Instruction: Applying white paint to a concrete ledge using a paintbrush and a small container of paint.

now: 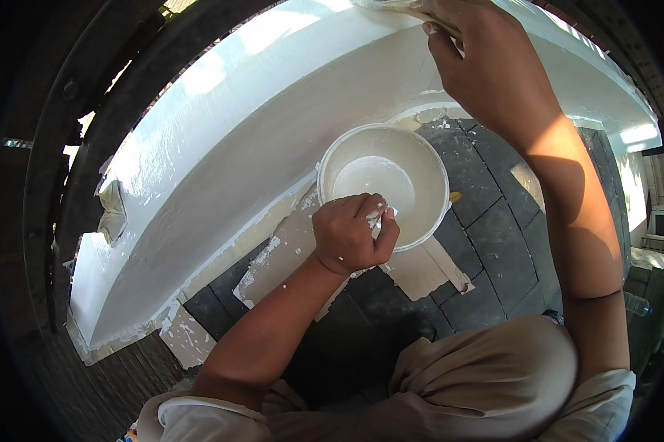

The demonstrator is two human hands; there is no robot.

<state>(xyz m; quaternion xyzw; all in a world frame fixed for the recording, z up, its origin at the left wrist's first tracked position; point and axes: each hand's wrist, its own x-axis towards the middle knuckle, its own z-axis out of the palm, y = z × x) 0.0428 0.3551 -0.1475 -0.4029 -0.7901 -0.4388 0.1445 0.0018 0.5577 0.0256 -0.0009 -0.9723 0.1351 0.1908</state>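
My left hand [354,229], spotted with white paint, is closed at the near rim of a round white bucket [442,182]; a small white bit shows at its thumb, and whether it grips the rim or something else cannot be told. White liquid paint [373,179] lies in the bottom of the bucket. Farther off, at the top edge, my right hand [470,50] holds a paintbrush [406,10] by its handle. The bristles rest on or close to the top of a low curved white wall [243,72], whose coating has a wet shine.
Paint-spattered cardboard [288,254] lies under the bucket on dark floor tiles [492,237]. Masking strips [243,226] run along the wall's foot. A crumpled cloth or paper [111,212] hangs on the wall at left. A clear plastic bottle [637,304] lies at the right.
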